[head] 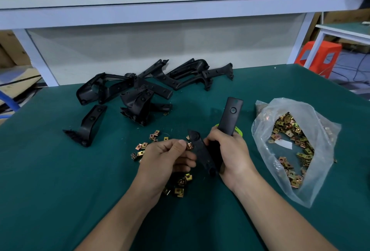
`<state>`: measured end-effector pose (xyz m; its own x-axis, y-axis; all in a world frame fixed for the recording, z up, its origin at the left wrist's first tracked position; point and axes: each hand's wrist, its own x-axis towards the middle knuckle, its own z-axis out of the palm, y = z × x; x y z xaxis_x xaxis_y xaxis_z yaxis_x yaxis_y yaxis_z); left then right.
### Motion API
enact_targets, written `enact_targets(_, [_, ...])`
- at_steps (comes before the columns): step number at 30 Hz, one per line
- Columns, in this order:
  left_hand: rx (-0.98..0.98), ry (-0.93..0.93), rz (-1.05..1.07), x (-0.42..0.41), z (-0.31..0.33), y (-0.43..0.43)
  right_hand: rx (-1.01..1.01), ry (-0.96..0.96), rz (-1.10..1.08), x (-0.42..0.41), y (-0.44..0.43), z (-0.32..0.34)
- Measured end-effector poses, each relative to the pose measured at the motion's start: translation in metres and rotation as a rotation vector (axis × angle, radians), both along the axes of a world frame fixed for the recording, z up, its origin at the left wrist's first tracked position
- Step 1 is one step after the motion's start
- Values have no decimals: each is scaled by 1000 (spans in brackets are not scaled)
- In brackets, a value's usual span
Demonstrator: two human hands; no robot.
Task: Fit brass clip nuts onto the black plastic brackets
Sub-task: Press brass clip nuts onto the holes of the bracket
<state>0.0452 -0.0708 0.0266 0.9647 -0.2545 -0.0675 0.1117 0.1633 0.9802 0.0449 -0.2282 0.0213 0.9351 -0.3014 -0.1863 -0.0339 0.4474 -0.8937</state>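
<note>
The right hand [228, 154] grips a black plastic bracket [230, 116] above the near tabletop [60, 190]. Left-hand [166, 158] fingers [178, 144] pinch a brass clip nut [189, 146] at its lower arm's edge. Fitting appears underway; next, the nut probably needs aligning with the hole and pushing home.

Right hand [228, 151] covers the middle of the bracket [230, 114]; how its two arms join can't be seen. Left hand [166, 158] hides part of the nut [189, 146] at its thumb tip, seating on the bracket edge unclear. Loose nuts [180, 185] under the left wrist partly hidden. Green object [239, 130] behind the right hand mostly covered, unidentifiable. Both forearms cut off at the bottom edge.
</note>
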Motion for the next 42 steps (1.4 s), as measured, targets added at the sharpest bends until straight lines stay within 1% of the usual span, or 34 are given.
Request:
enact_targets(8, [80,-43,38,-1,0,1,6,8,1,-2,3,-1])
enact_targets(14, [153,-125,81,-1,-1,3,11,-8,-11,-2,5,-1])
enact_targets(20, [192,-160,96,-4,-5,-2,30,-3,-9,-2,7,-2])
enact_targets(27, [181,-196,160,-7,-10,-4,-134,-55,-134,0,14,-8])
enact_targets(30, [201,-218,175,-9,-11,-8,-236,-71,-159,-2,17,-8])
enact_targets(35, [219,-226,184,-7,-13,-9,-292,-87,-206,-3,19,-7])
enact_targets(37, [211,-209,180,-5,-14,-10,-222,-71,-183,-2,19,-5])
enact_targets(40, [236,-242,239,0,-15,-8,-30,-19,-130,1,14,1])
enact_targets(41, [304,-280,271,3,-16,-4,15,-2,-138,2,10,3])
enact_targets(42, [423,-337,287,6,-17,1,47,13,-155,2,5,4])
